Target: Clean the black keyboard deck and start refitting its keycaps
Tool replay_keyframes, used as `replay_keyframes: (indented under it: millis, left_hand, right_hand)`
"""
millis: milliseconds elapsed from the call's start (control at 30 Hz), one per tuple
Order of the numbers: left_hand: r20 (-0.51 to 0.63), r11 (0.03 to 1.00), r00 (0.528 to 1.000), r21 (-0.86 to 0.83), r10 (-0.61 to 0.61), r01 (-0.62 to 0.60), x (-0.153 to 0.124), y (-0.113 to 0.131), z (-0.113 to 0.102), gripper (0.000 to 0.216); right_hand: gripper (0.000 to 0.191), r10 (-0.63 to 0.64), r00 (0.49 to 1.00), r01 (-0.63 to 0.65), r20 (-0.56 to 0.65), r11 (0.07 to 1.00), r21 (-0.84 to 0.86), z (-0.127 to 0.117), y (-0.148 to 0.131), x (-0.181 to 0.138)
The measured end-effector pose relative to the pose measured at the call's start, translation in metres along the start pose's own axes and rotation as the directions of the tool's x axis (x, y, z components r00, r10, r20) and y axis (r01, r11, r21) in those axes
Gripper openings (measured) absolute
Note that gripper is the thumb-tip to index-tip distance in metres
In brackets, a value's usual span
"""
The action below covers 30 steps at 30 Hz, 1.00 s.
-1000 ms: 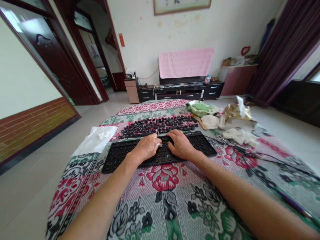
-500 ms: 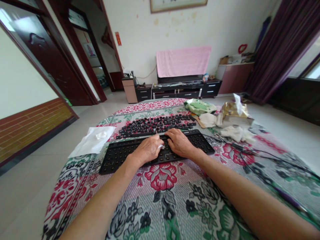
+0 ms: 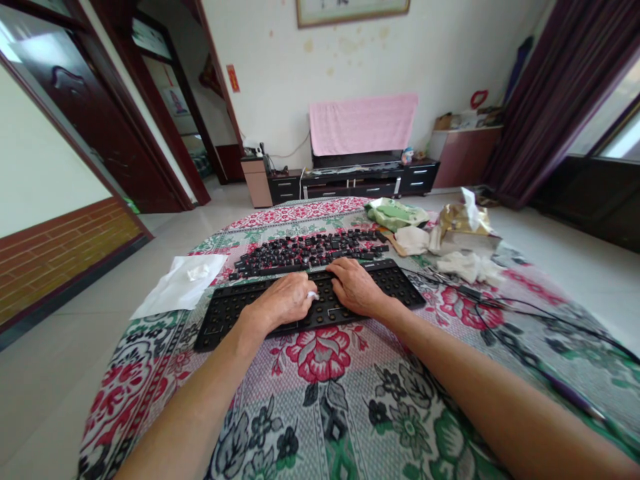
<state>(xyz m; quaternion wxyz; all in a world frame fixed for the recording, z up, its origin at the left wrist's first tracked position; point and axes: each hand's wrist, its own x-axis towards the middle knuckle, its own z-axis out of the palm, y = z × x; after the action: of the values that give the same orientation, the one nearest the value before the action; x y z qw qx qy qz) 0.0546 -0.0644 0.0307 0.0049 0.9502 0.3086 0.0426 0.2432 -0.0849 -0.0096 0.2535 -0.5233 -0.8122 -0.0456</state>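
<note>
A black keyboard [image 3: 231, 308] with its keycaps off lies on the flowered tablecloth in front of me, its bare key sockets showing. My left hand [image 3: 286, 298] is closed over the middle of it. A bit of white tissue [image 3: 313, 295] pokes out between the thumb and fingers. My right hand [image 3: 357, 288] rests on the keyboard just to the right, its bent fingers at the far edge and its thumb on the sockets. Loose black keycaps [image 3: 313, 250] lie in a wide heap just beyond the keyboard.
At the left lies a white paper sheet [image 3: 173, 293] with a crumpled tissue [image 3: 198, 272] on it. To the right are a gold tissue pack [image 3: 463, 223], a green package [image 3: 395, 213], crumpled tissues [image 3: 473, 268], black cables [image 3: 530, 307] and a purple-handled tool [image 3: 573, 395].
My left hand has slid slightly left along the keyboard with the tissue. My right hand keeps its place on the keyboard. The whole view has shifted a little.
</note>
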Motion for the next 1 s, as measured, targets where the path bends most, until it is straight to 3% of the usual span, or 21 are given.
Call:
replay_keyframes:
  millis: [100,200,400,567,767,1000]
  left_hand:
    - [-0.038,0.999,0.998,0.006,-0.052,0.052,0.0,0.002,0.005,0.023]
    - [-0.072,0.984,0.985,-0.094,-0.156,0.149,0.001,0.001,0.008,0.021]
    - [0.024,0.918,0.948,-0.243,-0.316,0.312,-0.003,-0.009,-0.002,0.019]
    - [0.076,0.898,0.936,-0.267,-0.343,0.351,-0.007,-0.016,-0.008,0.018]
    - [0.024,0.896,0.938,-0.291,-0.345,0.336,-0.002,-0.011,0.0,0.023]
    - [0.123,0.882,0.918,-0.255,-0.378,0.397,-0.005,-0.02,-0.009,0.02]
  right_hand:
    - [0.03,0.005,1.0,-0.005,-0.002,1.0,0.002,0.0,-0.001,0.0]
    - [0.031,0.005,1.0,-0.005,-0.008,1.0,0.0,0.001,-0.001,-0.001]
    - [0.031,0.016,1.0,-0.016,-0.007,1.0,0.001,0.0,-0.001,-0.001]
    - [0.03,0.009,1.0,-0.009,-0.008,1.0,-0.006,-0.001,-0.001,-0.001]
    - [0.031,0.017,1.0,-0.017,-0.01,1.0,0.0,0.001,0.0,-0.001]
    - [0.031,0.016,1.0,-0.016,-0.011,1.0,0.001,0.001,0.0,0.0]
